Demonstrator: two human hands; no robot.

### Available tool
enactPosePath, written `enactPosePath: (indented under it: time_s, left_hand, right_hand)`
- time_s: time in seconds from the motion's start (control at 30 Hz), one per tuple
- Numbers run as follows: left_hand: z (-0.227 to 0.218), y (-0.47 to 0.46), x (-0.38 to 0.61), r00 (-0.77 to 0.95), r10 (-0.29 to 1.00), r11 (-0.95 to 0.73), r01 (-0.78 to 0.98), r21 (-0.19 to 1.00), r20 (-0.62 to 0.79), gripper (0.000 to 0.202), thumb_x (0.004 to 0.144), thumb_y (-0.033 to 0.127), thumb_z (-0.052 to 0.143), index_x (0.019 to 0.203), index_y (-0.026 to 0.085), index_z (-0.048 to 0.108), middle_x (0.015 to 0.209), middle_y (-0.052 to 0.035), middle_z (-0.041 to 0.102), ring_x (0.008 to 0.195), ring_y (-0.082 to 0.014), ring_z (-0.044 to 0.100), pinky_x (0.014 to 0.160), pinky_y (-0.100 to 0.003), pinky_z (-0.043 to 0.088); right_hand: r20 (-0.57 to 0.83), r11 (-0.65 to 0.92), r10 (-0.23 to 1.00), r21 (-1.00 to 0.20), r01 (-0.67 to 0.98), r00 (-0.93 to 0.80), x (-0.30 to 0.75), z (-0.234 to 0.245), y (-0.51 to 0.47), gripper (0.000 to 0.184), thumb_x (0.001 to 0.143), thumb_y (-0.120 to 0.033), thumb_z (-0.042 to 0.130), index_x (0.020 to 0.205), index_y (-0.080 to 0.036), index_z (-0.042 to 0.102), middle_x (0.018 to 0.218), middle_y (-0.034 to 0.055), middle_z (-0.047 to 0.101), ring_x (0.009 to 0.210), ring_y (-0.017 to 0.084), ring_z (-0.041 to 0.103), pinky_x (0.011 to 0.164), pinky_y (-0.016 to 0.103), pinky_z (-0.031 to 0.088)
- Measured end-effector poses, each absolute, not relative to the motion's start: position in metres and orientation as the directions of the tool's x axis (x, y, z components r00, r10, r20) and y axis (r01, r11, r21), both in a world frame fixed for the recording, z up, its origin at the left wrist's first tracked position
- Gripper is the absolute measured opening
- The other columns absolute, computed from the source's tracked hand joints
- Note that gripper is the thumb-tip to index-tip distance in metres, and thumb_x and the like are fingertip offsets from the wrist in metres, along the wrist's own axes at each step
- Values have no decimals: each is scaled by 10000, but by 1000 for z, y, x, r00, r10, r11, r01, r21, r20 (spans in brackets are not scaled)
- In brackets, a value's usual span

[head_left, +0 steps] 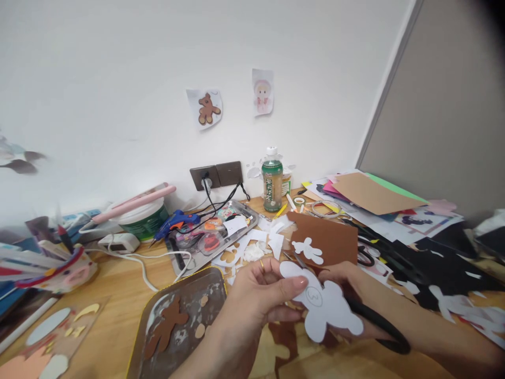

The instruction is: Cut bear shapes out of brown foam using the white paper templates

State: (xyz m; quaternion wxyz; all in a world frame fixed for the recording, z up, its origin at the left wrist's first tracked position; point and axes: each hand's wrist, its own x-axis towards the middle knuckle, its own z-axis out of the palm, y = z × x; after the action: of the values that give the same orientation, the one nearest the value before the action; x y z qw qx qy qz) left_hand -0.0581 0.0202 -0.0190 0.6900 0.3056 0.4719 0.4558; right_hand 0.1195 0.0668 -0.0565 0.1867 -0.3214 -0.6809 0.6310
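My left hand point(268, 292) pinches a white paper bear-shaped cutout point(335, 305) between thumb and fingers, with a circled number 3 written on it. Behind the cutout, my right hand point(351, 284) is closed on scissors point(389, 331); their black handle loop shows below the hand, and slim blades poke out above the paper. The cutout hides most of the right fingers. Just beyond lies a brown sheet point(329, 231) with a smaller white bear cutout point(310, 250) on it. Brown paper pieces point(284, 337) lie under my hands.
At left, a dark tray point(138, 337) holds a brown bear shape point(168, 326). Behind it are a blue glue gun point(177, 221), cables and a clear-lidded case point(213, 237). A green-labelled bottle point(272, 181) stands by the wall. Paper sheets point(379, 192) pile up at right.
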Motion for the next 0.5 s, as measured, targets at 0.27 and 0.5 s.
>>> enactPosePath:
  time_s: [0.27,0.5]
  left_hand:
    - [-16,21,-61,78,943,333,-298,895,-325,204,610,304,740,646,139,626,668,-46,704,597,-127,620,551,-214,487]
    - [-15,19,-58,19,951,299,-307,904,-308,179,637,282,730,654,134,630,653,-31,697,582,-107,607,517,-182,475]
  right_hand:
    - [-154,6,678,-977,214,-719,112,-39,61,75,674,-164,658,688,-138,589,613,-7,642,524,114,589,482,180,437]
    - [-178,-30,649,-977,210,-740,112,-37,60,43,695,-145,636,725,-131,610,628,1,653,528,110,589,489,176,450]
